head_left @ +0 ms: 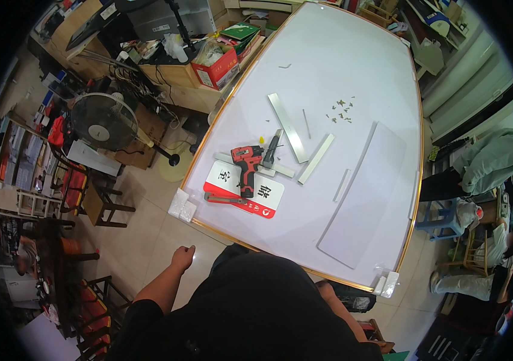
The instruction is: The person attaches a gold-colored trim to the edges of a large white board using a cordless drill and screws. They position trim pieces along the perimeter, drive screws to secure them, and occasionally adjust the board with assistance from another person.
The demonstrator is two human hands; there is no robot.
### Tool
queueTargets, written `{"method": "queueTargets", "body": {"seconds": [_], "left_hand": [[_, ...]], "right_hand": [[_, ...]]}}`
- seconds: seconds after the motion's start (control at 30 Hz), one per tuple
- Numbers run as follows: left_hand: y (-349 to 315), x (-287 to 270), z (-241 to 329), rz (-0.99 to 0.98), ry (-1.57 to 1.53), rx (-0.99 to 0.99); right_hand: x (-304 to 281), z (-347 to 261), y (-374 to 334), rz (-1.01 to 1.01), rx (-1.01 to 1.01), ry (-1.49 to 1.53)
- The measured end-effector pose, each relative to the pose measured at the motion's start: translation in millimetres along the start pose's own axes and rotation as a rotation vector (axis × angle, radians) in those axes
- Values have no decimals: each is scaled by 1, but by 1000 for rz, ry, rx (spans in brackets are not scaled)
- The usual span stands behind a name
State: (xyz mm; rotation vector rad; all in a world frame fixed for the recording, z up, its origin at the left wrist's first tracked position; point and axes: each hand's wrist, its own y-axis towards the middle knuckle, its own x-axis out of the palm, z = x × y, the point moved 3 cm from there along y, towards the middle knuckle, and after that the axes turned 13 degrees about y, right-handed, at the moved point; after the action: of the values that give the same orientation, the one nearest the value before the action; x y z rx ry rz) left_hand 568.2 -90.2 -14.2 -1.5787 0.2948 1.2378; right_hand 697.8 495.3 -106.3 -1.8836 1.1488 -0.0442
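White flat board edged with gold-coloured trim [340,54] lies before the person, the left hand [183,257] hanging beyond its near-left corner, forearm slanting forward, the right hand [325,290] low by its near edge. A red-and-black cordless drill [247,167] rests on it. Left fingers look curled in, gripping nothing visible; the right ones are too hidden to tell.

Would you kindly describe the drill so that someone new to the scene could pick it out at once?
Find the big white board with gold edging in mid-view. Toward its near left corner lies a white-and-red sign, with the drill partly over it. The drill is the chunky red-and-black, pistol-shaped tool, unlike the long, straight metal bars nearby.
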Motion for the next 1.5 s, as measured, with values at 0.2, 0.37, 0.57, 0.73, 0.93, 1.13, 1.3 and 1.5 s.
{"method": "queueTargets", "body": {"seconds": [0.2,0.37,0.57,0.73,0.93,1.13,1.3,1.5], "left_hand": [[6,3,-1,-13,12,4],[6,3,-1,-18,12,2],[5,1,0,-13,28,13],[5,1,1,-5,25,19],[4,1,4,0,43,25],[5,1,5,-21,31,30],[5,0,5,-6,29,35],[6,-2,5,-6,34,38]], "right_hand": [[2,0,3,41,79,92],[1,-1,2,16,47,41],[3,3,5,-16,40,6],[7,9,9,-42,46,-70],[4,9,6,-25,-90,-95],[3,12,5,28,-72,-36],[1,10,7,1,-43,-12],[0,8,9,24,55,51]]}}
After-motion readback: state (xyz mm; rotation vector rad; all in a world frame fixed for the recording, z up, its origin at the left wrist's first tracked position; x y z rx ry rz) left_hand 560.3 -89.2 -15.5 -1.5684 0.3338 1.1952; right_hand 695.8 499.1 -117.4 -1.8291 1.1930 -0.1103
